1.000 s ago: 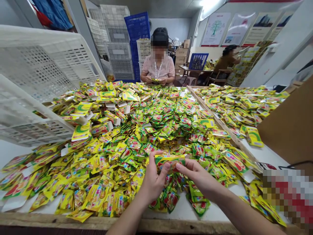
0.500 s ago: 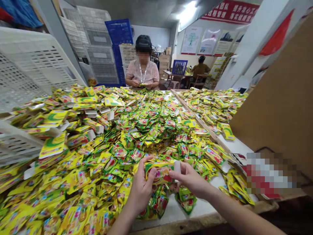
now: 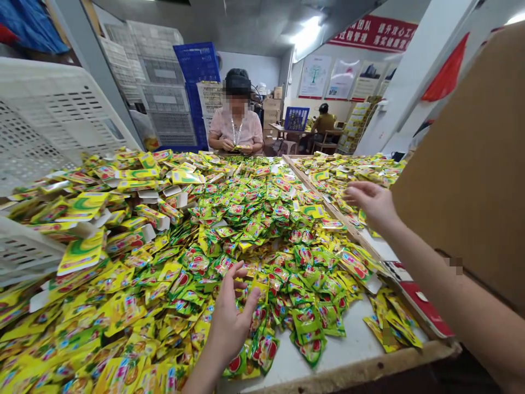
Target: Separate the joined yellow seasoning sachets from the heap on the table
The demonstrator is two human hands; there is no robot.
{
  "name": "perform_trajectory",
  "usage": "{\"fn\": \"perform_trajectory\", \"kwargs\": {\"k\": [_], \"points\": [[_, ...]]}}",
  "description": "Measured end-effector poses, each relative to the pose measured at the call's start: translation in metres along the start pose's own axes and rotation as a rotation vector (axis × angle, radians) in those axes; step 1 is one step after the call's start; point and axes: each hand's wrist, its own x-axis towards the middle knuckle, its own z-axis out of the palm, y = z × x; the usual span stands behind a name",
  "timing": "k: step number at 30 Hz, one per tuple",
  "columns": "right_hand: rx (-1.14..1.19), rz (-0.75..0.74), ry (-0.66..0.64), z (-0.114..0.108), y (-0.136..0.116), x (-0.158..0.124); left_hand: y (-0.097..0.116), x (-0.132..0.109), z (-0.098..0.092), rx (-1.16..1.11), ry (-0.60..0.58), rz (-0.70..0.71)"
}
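My left hand [image 3: 233, 306] hovers over the heap with its thumb and fingers apart, holding nothing. Beneath and beside it lie green candy packets [image 3: 266, 350] with red fruit pictures. My right hand [image 3: 374, 205] is stretched forward and right, over the section beyond the wooden divider [image 3: 328, 205]. Its fingers are loosely extended, and no object shows in them. Small yellow boxes [image 3: 328, 161] lie in that section past the hand. On my left spread yellow packets [image 3: 123, 306], with open-ended yellow boxes [image 3: 88, 205] piled behind them.
White plastic crates [image 3: 61, 109] stand at the left edge. A large cardboard sheet [image 3: 463, 180] rises at the right, close to my right arm. Across the table a person [image 3: 235, 123] handles a small item. A wooden edge [image 3: 348, 372] borders the table's front.
The yellow box that both hands held has left them. My right hand has moved forward and right across the divider; my left hand has opened and stayed near its place.
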Motion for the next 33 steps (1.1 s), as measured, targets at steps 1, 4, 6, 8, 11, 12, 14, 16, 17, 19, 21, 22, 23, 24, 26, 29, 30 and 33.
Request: {"fn": "perform_trajectory", "kwargs": {"k": [1,4,6,8,11,12,14,16,17,19,21,22,23,24,26,29,30,33], "points": [[-0.087,-0.069,-0.111,0.009,0.006,-0.008,0.000,0.000,0.001,0.013,-0.008,0.012],[-0.377,-0.210,-0.375,0.039,0.026,-0.021,0.000,0.001,0.002,0.042,-0.014,0.046],[-0.469,-0.200,-0.418,0.058,0.042,-0.023,0.000,0.003,0.001,0.050,0.006,0.064],[-0.538,-0.187,-0.455,0.073,0.060,-0.024,0.000,0.005,0.000,0.033,0.070,0.065],[-0.614,-0.173,-0.492,0.086,0.081,-0.028,-0.003,0.010,-0.006,-0.054,0.267,0.049],[-0.633,-0.167,-0.492,0.087,0.085,-0.029,-0.004,0.012,-0.008,-0.080,0.338,0.046],[-0.659,-0.152,-0.474,0.087,0.090,-0.028,-0.006,0.015,-0.013,-0.091,0.438,0.047],[-0.668,-0.136,-0.434,0.082,0.089,-0.026,-0.007,0.018,-0.016,0.032,0.411,0.035],[-0.666,-0.131,-0.407,0.079,0.088,-0.024,-0.007,0.021,-0.017,0.151,0.331,0.018],[-0.644,-0.131,-0.351,0.070,0.083,-0.023,-0.005,0.029,-0.015,0.400,0.100,-0.022],[-0.599,-0.144,-0.314,0.061,0.077,-0.026,-0.002,0.041,-0.009,0.565,-0.096,-0.051],[-0.567,-0.153,-0.309,0.057,0.074,-0.029,-0.001,0.048,-0.004,0.609,-0.144,-0.060],[-0.530,-0.163,-0.315,0.053,0.070,-0.034,0.000,0.054,0.002,0.642,-0.163,-0.071],[-0.487,-0.172,-0.331,0.049,0.065,-0.039,0.001,0.061,0.008,0.688,-0.173,-0.088],[-0.392,-0.190,-0.387,0.044,0.057,-0.054,0.002,0.071,0.020,0.774,-0.175,-0.128],[-0.260,-0.223,-0.461,0.038,0.047,-0.079,0.001,0.078,0.034,0.856,-0.166,-0.161],[-0.224,-0.234,-0.467,0.037,0.045,-0.088,0.000,0.079,0.037,0.869,-0.162,-0.161],[-0.147,-0.249,-0.448,0.036,0.042,-0.109,-0.002,0.077,0.037,0.864,-0.161,-0.139]]}}
